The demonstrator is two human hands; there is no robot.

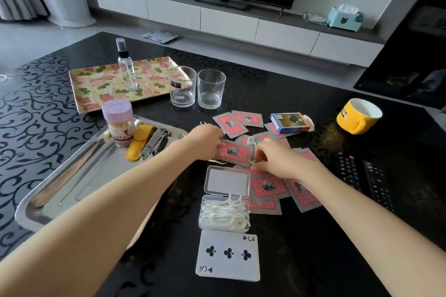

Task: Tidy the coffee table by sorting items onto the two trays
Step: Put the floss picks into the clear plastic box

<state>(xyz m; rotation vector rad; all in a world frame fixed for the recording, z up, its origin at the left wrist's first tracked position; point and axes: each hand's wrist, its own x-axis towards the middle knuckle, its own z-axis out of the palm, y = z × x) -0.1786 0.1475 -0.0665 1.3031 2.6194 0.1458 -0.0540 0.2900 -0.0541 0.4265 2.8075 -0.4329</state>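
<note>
loose floss picks [251, 141] among cards [233, 152]: right hand [272, 160] fingers pinching one; left hand [207, 137] fingers unclear; best lifted singly, then boxed [224, 210].

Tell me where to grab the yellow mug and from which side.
Grip the yellow mug by its handle, coming from the near side. It stands upright on the table's right side, handle turned toward the camera and nothing close in front of it. The rim is wide, so pinching the wall looks less secure.
</note>
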